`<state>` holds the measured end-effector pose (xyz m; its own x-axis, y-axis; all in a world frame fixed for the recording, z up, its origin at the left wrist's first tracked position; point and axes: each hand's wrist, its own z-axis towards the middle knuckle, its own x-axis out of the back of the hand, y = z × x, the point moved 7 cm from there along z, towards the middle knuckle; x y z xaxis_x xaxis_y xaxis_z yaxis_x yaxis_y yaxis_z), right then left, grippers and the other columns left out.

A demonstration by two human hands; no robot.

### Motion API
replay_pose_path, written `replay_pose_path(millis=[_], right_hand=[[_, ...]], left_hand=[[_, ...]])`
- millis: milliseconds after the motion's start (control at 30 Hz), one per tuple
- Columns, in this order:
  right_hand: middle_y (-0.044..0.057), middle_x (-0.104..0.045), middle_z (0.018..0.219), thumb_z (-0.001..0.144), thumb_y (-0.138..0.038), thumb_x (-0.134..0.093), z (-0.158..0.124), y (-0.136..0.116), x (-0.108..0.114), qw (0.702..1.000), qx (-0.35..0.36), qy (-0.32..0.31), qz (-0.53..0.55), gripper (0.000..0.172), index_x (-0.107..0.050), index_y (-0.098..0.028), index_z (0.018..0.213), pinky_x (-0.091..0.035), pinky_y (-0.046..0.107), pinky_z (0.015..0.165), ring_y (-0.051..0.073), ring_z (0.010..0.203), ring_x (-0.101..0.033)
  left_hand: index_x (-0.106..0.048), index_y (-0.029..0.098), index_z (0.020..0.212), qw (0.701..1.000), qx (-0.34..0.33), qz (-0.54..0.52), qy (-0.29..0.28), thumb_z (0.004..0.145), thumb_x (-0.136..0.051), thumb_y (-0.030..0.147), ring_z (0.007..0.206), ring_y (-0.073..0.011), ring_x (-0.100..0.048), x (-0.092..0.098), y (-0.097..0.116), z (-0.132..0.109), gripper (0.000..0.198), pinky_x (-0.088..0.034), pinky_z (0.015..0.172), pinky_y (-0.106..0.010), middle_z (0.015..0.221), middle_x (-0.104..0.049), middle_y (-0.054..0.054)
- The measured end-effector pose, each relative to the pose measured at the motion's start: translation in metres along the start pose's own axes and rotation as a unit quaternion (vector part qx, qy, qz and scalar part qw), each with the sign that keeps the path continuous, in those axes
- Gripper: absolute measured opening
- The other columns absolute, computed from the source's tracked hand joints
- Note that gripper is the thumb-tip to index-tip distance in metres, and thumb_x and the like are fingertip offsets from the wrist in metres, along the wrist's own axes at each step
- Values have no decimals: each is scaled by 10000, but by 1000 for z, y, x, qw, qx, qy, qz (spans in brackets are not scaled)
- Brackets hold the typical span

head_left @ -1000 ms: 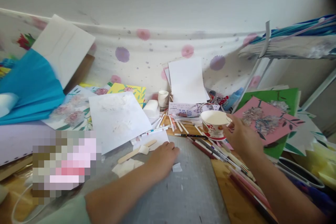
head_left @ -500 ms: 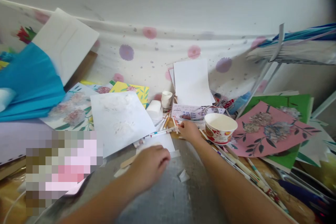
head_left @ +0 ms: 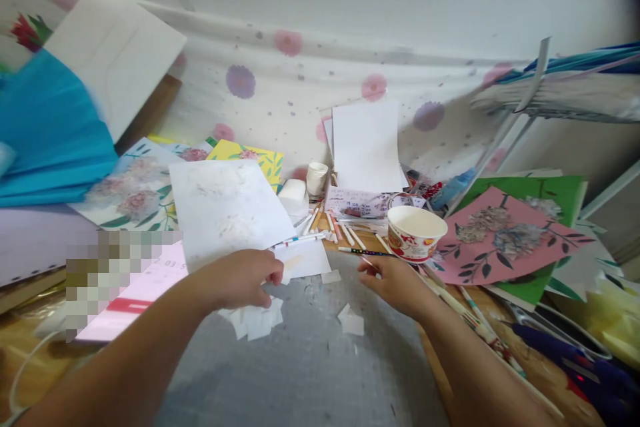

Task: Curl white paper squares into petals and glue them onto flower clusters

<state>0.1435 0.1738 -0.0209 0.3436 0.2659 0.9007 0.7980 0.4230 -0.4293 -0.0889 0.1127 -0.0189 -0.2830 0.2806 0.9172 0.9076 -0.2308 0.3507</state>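
Note:
My left hand [head_left: 243, 280] hovers over a grey cutting mat [head_left: 310, 373], with its fingers curled and pinched on a small white paper scrap [head_left: 286, 276]. Just below it lies a small heap of white scraps [head_left: 255, 321]. My right hand [head_left: 395, 283] is on the mat's right side. Its fingertips are pinched on what looks like a thin pencil [head_left: 369, 263]. Two more white scraps [head_left: 351, 321] lie between my hands. A patterned paper bowl [head_left: 416, 232] stands just beyond my right hand.
Pens and pencils [head_left: 320, 230] are strewn behind the mat. There is also a large white sheet [head_left: 227, 210], a small white cup [head_left: 317, 179] and a folded white card [head_left: 366, 147]. Flower-printed papers lie left [head_left: 135, 190] and right [head_left: 505, 237]. A metal rack [head_left: 565, 90] stands at right.
My right hand let go of the paper bowl, reached into the pens and drew back. My left hand slid left and curled its fingers. The view shifted.

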Motion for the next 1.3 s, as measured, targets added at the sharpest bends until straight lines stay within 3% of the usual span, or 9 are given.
replay_pose_path(millis=[167, 333, 433, 733, 833, 933, 1033, 1133, 1300], right_hand=[[58, -637, 1027, 933, -287, -563, 0, 6, -2, 995, 21, 97, -27, 193, -610, -146, 1056, -521, 396, 787, 194, 888, -630], [45, -643, 978, 927, -273, -573, -3, 9, -14, 991, 65, 111, -38, 161, -622, -140, 1003, -523, 382, 771, 186, 865, -630], [58, -636, 1037, 934, -269, -563, 6, 9, -15, 989, 69, 118, -50, 169, -616, -148, 1038, -527, 385, 781, 190, 890, -630], [90, -571, 1200, 928, -285, -571, 98, -19, -19, 990, 22, 92, -100, 288, -555, -168, 1191, -521, 428, 818, 229, 988, -605], [88, -577, 1189, 931, -285, -567, 109, -22, -20, 994, 10, 74, -86, 277, -560, -167, 1182, -524, 422, 812, 224, 978, -609], [85, -588, 1165, 928, -288, -572, 93, -21, -16, 998, 34, 35, -49, 280, -562, -157, 1174, -529, 418, 799, 222, 960, -616], [72, -614, 1105, 928, -293, -573, 56, -19, -10, 997, 75, -18, 4, 252, -582, -144, 1131, -538, 394, 766, 207, 908, -630], [28, -661, 922, 908, -299, -593, 20, -18, -2, 991, 106, -57, 59, 184, -641, -129, 961, -527, 345, 710, 184, 797, -642], [6, -658, 753, 877, -255, -520, -10, -24, 19, 984, 98, 11, 147, 183, -684, -184, 836, -424, 269, 615, 187, 727, -595]], left_hand=[[-598, 225, 871, 998, -17, 27, -56, 574, -751, 275, 795, -202, -528, -10, 5, 0, 338, -304, 591, -245, 909, -582, -8], [-557, 197, 703, 996, -25, -14, -79, 664, -650, 169, 666, -161, -500, -17, 8, 4, 105, -275, 552, -245, 702, -567, 23], [-543, 196, 686, 998, -41, -25, -52, 722, -584, 172, 678, -159, -503, -11, 13, 4, 59, -282, 563, -252, 681, -556, 25], [-539, 205, 755, 993, -48, -103, -5, 780, -521, 277, 624, -144, -499, -8, 21, 6, 79, -322, 539, -233, 691, -568, 30], [-510, 205, 755, 991, -29, -133, 8, 786, -505, 296, 570, -132, -463, -8, 18, 7, 96, -303, 489, -220, 634, -523, 41], [-497, 209, 770, 987, -19, -156, 23, 782, -499, 276, 568, -126, -450, -8, 20, 9, 69, -298, 480, -210, 630, -499, 48], [-531, 220, 848, 985, -13, -171, 33, 787, -487, 239, 600, -130, -469, -8, 27, 11, 77, -300, 505, -211, 661, -505, 46], [-570, 233, 954, 983, -6, -180, 32, 805, -476, 225, 639, -142, -489, -12, 36, 14, 177, -311, 542, -222, 697, -513, 34], [-585, 221, 1010, 976, -12, -213, 34, 814, -478, 225, 705, -148, -492, -24, 47, 19, 222, -352, 619, -237, 756, -508, 21]])
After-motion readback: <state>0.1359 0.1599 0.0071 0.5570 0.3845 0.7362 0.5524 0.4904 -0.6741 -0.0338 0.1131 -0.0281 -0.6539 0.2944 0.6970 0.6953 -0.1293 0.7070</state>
